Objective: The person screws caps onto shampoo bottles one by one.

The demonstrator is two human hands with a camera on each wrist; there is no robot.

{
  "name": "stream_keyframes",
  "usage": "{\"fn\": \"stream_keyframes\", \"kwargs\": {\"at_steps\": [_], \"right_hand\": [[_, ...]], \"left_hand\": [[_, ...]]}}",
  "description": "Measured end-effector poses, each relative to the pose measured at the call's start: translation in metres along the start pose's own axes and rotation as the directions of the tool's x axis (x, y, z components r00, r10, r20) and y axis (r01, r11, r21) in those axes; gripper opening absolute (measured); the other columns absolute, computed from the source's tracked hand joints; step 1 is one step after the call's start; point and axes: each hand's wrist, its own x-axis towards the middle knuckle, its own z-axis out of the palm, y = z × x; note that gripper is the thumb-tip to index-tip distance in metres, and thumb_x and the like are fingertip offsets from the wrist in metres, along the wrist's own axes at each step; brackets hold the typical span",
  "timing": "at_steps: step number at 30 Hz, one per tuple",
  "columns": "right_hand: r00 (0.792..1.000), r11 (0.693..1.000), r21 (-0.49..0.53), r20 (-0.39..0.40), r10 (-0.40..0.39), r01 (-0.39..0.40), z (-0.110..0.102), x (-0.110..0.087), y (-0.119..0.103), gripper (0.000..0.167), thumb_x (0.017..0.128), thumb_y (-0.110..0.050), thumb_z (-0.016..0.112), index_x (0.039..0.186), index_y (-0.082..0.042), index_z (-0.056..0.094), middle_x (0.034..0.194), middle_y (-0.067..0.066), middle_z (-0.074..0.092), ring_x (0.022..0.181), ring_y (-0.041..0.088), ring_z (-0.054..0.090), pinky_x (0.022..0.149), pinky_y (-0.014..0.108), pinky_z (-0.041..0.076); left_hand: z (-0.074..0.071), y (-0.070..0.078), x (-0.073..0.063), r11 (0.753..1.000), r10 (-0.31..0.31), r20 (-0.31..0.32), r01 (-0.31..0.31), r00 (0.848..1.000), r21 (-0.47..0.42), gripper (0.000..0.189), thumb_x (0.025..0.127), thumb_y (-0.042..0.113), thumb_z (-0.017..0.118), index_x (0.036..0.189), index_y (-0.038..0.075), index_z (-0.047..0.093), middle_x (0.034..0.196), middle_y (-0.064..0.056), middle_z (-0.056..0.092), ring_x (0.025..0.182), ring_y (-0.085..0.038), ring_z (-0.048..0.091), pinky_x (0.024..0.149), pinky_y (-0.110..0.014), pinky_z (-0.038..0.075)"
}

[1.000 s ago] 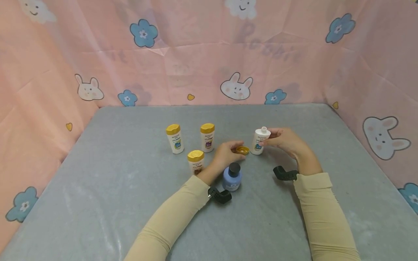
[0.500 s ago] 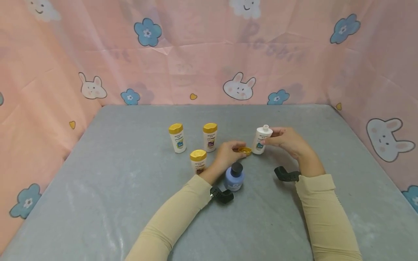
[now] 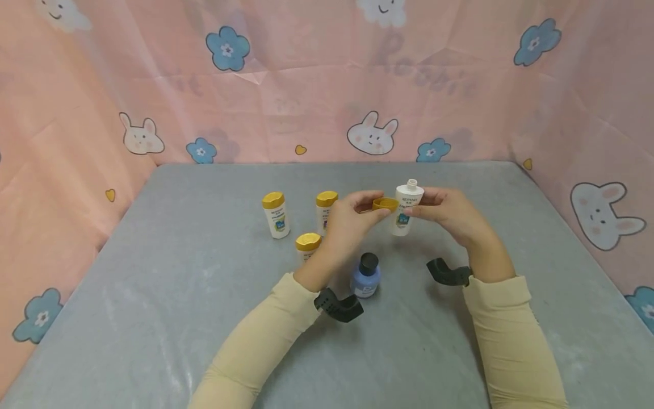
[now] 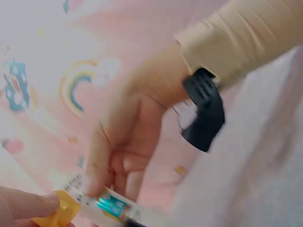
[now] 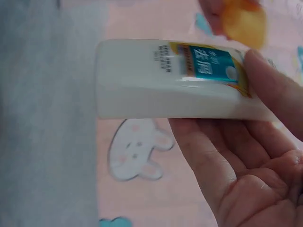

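Note:
My right hand (image 3: pixel 449 213) grips a small white bottle (image 3: pixel 409 197) with a bare narrow neck and a blue-green label, thumb on the front and fingers behind. The right wrist view shows the white bottle (image 5: pixel 142 80) between thumb and fingers, its base away from the palm. My left hand (image 3: pixel 352 221) pinches a gold cap (image 3: pixel 385 204), hollow side up, just left of the bottle's upper part. The gold cap (image 4: pixel 61 210) is also at the lower left of the left wrist view. Whether cap and bottle touch I cannot tell.
Two gold-capped white bottles, a left one (image 3: pixel 276 216) and a right one (image 3: pixel 325 207), stand left of my hands. A third capped bottle (image 3: pixel 307 243) is partly behind my left wrist. A blue bottle (image 3: pixel 365 278) with a black cap stands nearer, on the grey tabletop (image 3: pixel 153 295).
The left hand has raised the gold cap from near the tabletop to the bottle's upper part. The right hand has lifted the white bottle slightly and keeps its grip.

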Motion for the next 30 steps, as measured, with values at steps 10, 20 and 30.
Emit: {"fn": "stream_keyframes", "kwargs": {"at_steps": [10, 20, 30], "right_hand": [[0.999, 0.998, 0.051, -0.027, -0.042, 0.043, 0.021, -0.020, -0.038, 0.047, 0.092, -0.022, 0.072, 0.133, -0.005, 0.054, 0.116, -0.014, 0.068, 0.109, 0.002, 0.062, 0.115, 0.054, 0.038], [0.987, 0.988, 0.042, -0.065, -0.145, 0.148, 0.039, -0.037, -0.051, 0.036, 0.089, -0.017, 0.076, 0.120, -0.004, 0.064, 0.104, -0.016, 0.072, 0.102, 0.005, 0.069, 0.088, 0.020, 0.056], [0.976, 0.976, 0.021, -0.016, -0.215, 0.215, 0.055, -0.039, -0.054, 0.042, 0.093, -0.014, 0.071, 0.132, -0.003, 0.060, 0.114, -0.010, 0.070, 0.102, 0.005, 0.067, 0.085, 0.023, 0.057]], "left_hand": [[-0.043, 0.028, -0.023, 0.997, 0.032, 0.031, -0.029, 0.999, -0.077, 0.035, 0.090, 0.010, 0.074, 0.124, 0.010, 0.069, 0.125, -0.003, 0.069, 0.116, -0.016, 0.065, 0.095, -0.024, 0.056], [-0.079, 0.025, -0.035, 0.997, -0.021, 0.045, 0.024, 0.999, -0.069, 0.039, 0.089, 0.008, 0.074, 0.128, 0.009, 0.067, 0.129, -0.005, 0.068, 0.120, -0.017, 0.065, 0.097, -0.026, 0.055], [-0.096, 0.032, -0.041, 0.985, 0.042, 0.007, -0.041, 0.999, -0.166, 0.034, 0.087, 0.002, 0.074, 0.120, 0.001, 0.066, 0.122, -0.013, 0.070, 0.107, -0.017, 0.070, 0.092, -0.025, 0.057]]}}
